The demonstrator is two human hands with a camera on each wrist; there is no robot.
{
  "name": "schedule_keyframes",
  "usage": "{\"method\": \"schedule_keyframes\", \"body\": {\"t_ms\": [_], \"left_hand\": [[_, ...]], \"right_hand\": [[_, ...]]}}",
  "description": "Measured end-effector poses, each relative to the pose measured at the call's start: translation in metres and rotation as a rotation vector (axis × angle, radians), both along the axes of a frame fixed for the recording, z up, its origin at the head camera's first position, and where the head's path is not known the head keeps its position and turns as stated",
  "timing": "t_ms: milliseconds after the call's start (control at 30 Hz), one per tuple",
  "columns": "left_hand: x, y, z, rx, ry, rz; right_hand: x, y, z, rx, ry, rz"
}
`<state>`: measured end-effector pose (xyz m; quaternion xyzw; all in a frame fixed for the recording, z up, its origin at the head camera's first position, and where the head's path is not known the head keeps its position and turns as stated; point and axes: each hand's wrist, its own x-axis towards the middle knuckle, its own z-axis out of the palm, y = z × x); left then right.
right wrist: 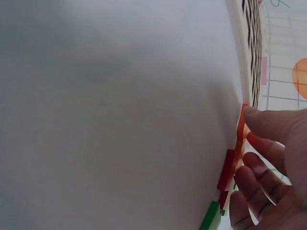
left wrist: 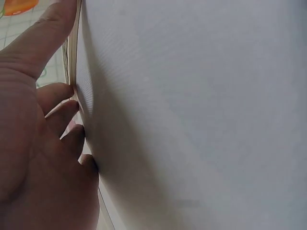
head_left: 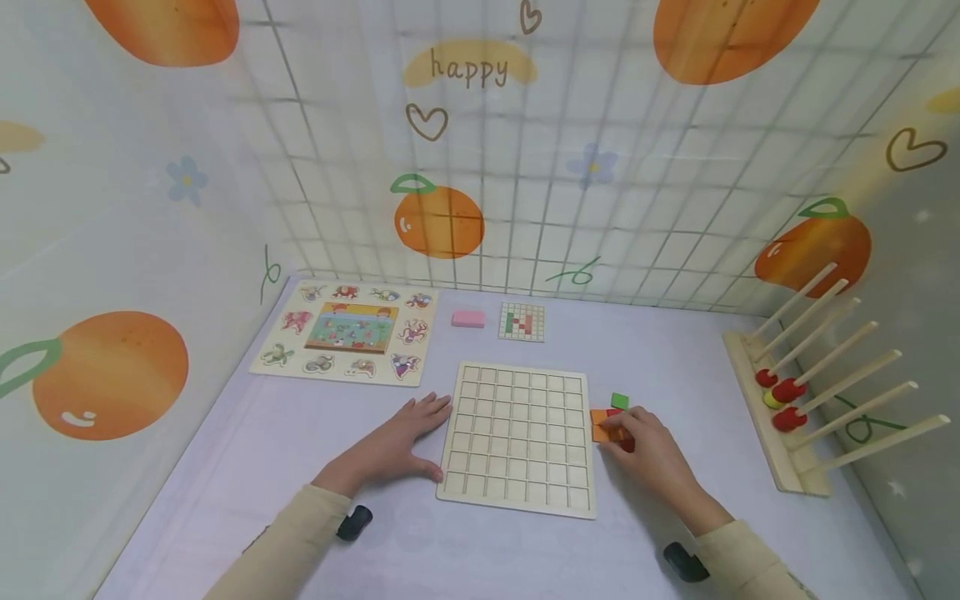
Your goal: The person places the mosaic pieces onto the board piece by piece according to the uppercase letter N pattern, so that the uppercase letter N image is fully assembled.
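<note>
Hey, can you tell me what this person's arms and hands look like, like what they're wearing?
The left hand and right hand are both bare, with no gloves. Long, plain-looking beige sleeves cover both forearms: left sleeve, right sleeve. A small, rounded black device shows at each wrist: left device, right device. I see no cables.

There're 2 hands (head_left: 393, 442), 1 grid brd (head_left: 517, 440), 1 puzzle (head_left: 352, 327), 1 card (head_left: 522, 322), 7 pegs (head_left: 881, 443).

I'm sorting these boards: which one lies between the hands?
The large blank grid board; the animal board and small coloured grid card both lie farther back.
</note>
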<state>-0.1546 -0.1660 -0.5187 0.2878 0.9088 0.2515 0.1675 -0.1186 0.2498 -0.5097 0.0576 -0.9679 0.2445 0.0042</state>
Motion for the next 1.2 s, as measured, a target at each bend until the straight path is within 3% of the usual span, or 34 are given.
{"method": "schedule_keyframes", "body": {"t_ms": [300, 733, 1200], "left_hand": [[0.0010, 0.0011, -0.0053, -0.023, 0.036, 0.008], [0.0015, 0.0022, 0.0000, -0.019, 0.011, -0.002], [0.0001, 0.0045, -0.0029, -0.048, 0.007, 0.007]], "right_hand": [[-0.0025, -0.0002, -0.0031, -0.001, 0.012, 0.007], [-0.0047, -0.0027, -0.0011, -0.055, -0.056, -0.007], [-0.0060, 0.0027, -0.0043, -0.062, 0.009, 0.043]]}}
